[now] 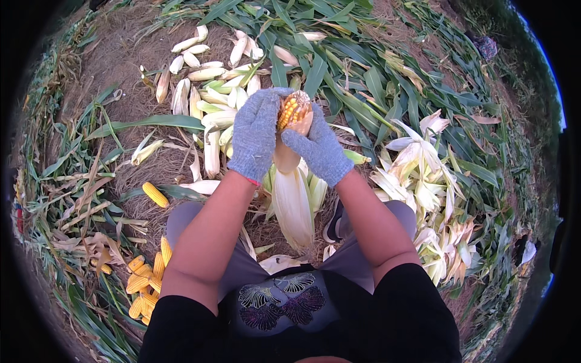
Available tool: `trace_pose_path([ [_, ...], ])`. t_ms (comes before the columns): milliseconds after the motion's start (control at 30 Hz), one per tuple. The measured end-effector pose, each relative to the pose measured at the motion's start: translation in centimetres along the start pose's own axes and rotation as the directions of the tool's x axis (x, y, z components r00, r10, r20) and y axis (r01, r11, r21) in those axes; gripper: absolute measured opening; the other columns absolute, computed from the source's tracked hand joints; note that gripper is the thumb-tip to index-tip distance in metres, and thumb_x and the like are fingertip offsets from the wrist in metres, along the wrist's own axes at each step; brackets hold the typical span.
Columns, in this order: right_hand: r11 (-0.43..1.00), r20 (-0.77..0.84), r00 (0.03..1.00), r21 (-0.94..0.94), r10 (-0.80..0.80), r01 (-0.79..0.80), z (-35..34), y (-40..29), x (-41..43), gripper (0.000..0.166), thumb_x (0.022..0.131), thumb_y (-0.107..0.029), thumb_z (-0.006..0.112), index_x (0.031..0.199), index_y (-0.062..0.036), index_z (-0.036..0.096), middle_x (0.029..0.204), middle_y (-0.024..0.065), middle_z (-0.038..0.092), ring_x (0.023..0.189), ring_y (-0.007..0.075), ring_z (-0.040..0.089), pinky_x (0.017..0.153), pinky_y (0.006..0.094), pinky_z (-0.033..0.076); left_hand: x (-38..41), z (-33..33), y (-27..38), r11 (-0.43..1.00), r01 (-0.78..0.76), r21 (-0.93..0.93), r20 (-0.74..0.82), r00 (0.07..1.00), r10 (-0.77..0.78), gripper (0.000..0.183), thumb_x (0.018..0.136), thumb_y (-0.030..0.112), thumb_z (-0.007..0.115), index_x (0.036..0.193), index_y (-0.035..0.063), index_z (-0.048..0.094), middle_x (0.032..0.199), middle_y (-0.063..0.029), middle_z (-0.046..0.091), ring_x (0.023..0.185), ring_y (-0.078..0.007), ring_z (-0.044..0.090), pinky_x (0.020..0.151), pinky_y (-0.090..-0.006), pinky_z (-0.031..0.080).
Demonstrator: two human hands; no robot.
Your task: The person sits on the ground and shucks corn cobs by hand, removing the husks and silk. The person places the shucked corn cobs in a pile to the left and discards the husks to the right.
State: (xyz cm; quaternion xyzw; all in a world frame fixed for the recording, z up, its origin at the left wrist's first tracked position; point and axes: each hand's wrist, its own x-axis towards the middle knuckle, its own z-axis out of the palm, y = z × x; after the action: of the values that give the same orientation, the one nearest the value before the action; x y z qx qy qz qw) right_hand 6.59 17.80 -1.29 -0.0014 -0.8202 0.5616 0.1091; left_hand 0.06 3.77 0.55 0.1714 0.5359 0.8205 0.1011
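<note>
Both of my hands wear grey knitted gloves and hold one partly husked ear of corn [289, 113] between them. Yellow kernels and dry silk show at its upper end, while pale husk still wraps the part below. My left hand [258, 131] grips the ear's left side. On the right side, my right hand [320, 147] has its thumb lying across the husk. Peeled pale husk leaves [292, 208] hang down from the ear between my knees. Beyond my hands lies a pile of unhusked ears [220, 118] with cream and light green husks.
Husked yellow cobs [144, 281] are heaped by my left leg, and a single cob [155, 195] lies above them. Removed husks [422, 181] form a heap on the right. Green corn leaves and stalks [358, 86] cover the ground ahead and to the right; dry grass lies around.
</note>
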Motion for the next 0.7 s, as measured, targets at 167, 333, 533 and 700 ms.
trace_pose_path([
  [167, 0.923, -0.126, 0.989, 0.383, 0.071, -0.017, -0.7, 1.1, 1.3, 0.074, 0.092, -0.034, 0.067, 0.145, 0.0026, 0.032, 0.135, 0.0144, 0.049, 0.121, 0.0201, 0.049, 0.105, 0.0322, 0.04, 0.9, -1.0, 0.4, 0.982, -0.027, -0.188, -0.034, 0.999, 0.021, 0.03, 0.104, 0.03, 0.046, 0.098, 0.0036, 0.059, 0.092, -0.0078, 0.065, 0.08, -0.0148, 0.059, 0.073, -0.0293, 0.05],
  [333, 0.582, -0.237, 0.947, 0.81, 0.215, 0.071, -2.8, 1.4, 2.5, 0.072, 0.094, -0.032, 0.067, 0.15, -0.0057, 0.03, 0.14, 0.0094, 0.045, 0.126, 0.0194, 0.046, 0.107, 0.0355, 0.039, -0.2, -1.0, 2.4, 0.974, 0.227, -0.002, 0.04, 0.973, -0.227, 0.024, 0.101, 0.033, 0.052, 0.096, 0.0104, 0.059, 0.081, -0.001, 0.06, 0.062, -0.0062, 0.047, 0.053, -0.0206, 0.036],
  [533, 0.305, -0.311, 0.848, 0.933, 0.429, 0.189, -8.2, 2.2, 3.1, 0.061, 0.098, -0.042, 0.057, 0.144, -0.0064, 0.038, 0.132, 0.0139, 0.054, 0.118, 0.0291, 0.055, 0.104, 0.0409, 0.044, -1.5, -2.0, 2.1, 0.861, 0.304, 0.409, 0.288, 0.852, -0.438, 0.03, 0.1, 0.034, 0.052, 0.106, 0.0071, 0.063, 0.088, -0.001, 0.066, 0.066, -0.0079, 0.052, 0.057, -0.0229, 0.042],
  [700, 0.511, -0.42, 0.843, 0.833, 0.336, 0.212, -8.1, 3.0, 2.8, 0.063, 0.099, -0.042, 0.054, 0.147, -0.004, 0.036, 0.139, 0.0148, 0.048, 0.124, 0.0255, 0.051, 0.107, 0.0377, 0.04, -1.2, -3.1, 2.5, 0.932, 0.284, 0.225, 0.132, 0.939, -0.318, 0.038, 0.096, 0.031, 0.064, 0.123, 0.0058, 0.061, 0.111, -0.008, 0.066, 0.098, -0.019, 0.064, 0.085, -0.0337, 0.052],
])
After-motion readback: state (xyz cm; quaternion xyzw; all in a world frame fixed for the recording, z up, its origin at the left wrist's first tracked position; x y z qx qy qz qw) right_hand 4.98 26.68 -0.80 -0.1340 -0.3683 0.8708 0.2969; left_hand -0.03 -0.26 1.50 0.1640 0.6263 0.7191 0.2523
